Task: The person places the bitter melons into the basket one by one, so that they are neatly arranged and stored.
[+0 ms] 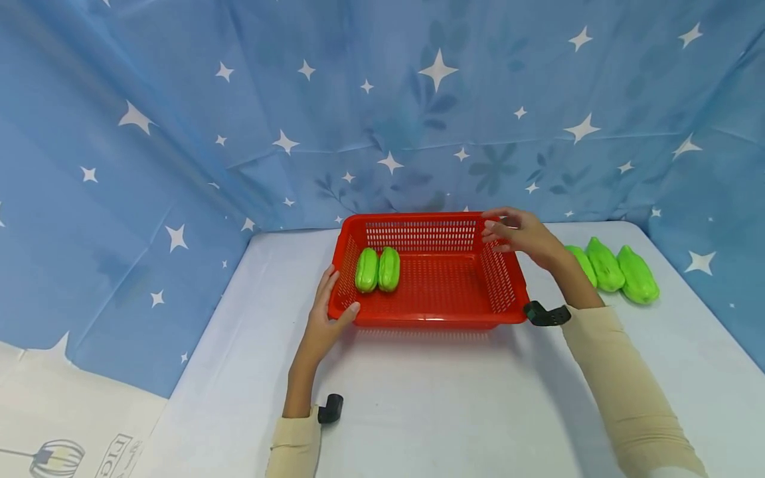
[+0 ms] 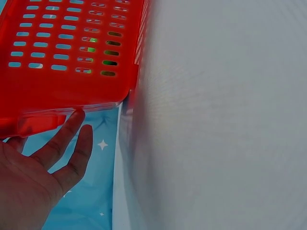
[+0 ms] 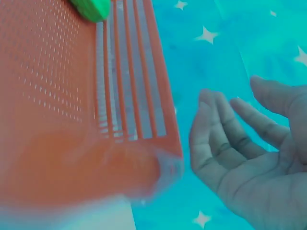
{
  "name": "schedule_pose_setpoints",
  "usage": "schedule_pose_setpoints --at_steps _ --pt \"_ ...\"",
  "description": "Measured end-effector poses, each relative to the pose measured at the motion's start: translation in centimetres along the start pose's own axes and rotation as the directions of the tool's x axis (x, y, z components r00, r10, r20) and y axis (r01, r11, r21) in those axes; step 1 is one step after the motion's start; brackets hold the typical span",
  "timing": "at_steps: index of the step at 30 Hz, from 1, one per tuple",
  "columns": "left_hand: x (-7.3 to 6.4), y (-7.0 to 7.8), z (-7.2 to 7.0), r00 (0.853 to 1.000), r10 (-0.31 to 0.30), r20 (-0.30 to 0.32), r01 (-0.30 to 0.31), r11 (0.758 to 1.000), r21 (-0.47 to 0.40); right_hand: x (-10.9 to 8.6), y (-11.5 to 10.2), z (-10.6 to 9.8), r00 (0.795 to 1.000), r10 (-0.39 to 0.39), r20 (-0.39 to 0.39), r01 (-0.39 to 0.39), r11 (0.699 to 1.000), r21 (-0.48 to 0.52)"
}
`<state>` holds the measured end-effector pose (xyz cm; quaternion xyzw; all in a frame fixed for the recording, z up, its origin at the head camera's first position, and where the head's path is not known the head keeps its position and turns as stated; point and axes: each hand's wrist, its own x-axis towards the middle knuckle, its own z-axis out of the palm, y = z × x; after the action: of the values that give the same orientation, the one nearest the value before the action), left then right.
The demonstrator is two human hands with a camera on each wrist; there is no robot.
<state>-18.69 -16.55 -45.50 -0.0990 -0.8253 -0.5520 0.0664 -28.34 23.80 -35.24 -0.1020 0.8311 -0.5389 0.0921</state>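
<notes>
Hands (image 1: pixel 322 322) (image 1: pixel 524 234) are spread, the left touching the red basket (image 1: pixel 425 318), the right near its far corner.

A red basket (image 1: pixel 427 318) sits on the white table (image 1: pixel 418 405), two green fruits (image 1: pixel 389 269) side by side at its left end. The person's left hand (image 1: pixel 321 324) touches that end; the right hand (image 1: pixel 524 236) is at the far right corner. Three more green fruits (image 1: pixel 638 275) lie right of the basket, one partly behind the forearm.
</notes>
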Motion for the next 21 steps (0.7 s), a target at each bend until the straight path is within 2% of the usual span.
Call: schedule_pose_setpoints --at_steps 2,6,9,12,16,18,19,21 --pt "0.0 -0.1 0.0 1.0 -0.007 -0.001 0.007 1.0 -0.001 -0.9 0.7 -0.7 0.997 -0.015 -0.073 0.017 1.0 0.022" --pt "-0.1 -0.2 0.0 1.0 -0.015 -0.001 0.015 1.0 0.001 -2.8 2.3 -1.9 0.984 -0.052 -0.168 0.064 0.996 0.069" --pt "-0.1 -0.1 0.1 1.0 -0.014 0.004 0.014 1.0 0.002 -4.1 3.8 -2.6 0.97 -0.073 -0.234 0.087 0.995 0.049" --pt "-0.2 -0.1 0.1 1.0 -0.018 0.007 0.018 1.0 -0.001 -5.5 5.4 -3.1 0.954 -0.073 -0.292 0.075 0.997 -0.002" --pt "-0.2 0.0 0.2 1.0 -0.025 0.008 0.025 1.0 0.001 -7.4 7.7 -4.0 0.928 -0.056 -0.369 0.056 0.998 -0.012" --pt "-0.1 0.0 0.2 1.0 -0.027 0.009 0.027 1.0 0.001 -8.3 8.8 -4.6 0.909 -0.053 -0.414 0.072 0.997 0.032" --pt "-0.1 0.0 0.1 1.0 -0.028 0.009 0.028 1.0 0.001 -8.9 9.3 -4.9 0.899 -0.051 -0.434 0.097 0.992 0.084" --pt "0.0 0.0 0.2 1.0 -0.026 0.01 0.026 1.0 -0.001 -10.0 10.2 -5.5 0.871 -0.039 -0.49 0.126 0.981 0.147"
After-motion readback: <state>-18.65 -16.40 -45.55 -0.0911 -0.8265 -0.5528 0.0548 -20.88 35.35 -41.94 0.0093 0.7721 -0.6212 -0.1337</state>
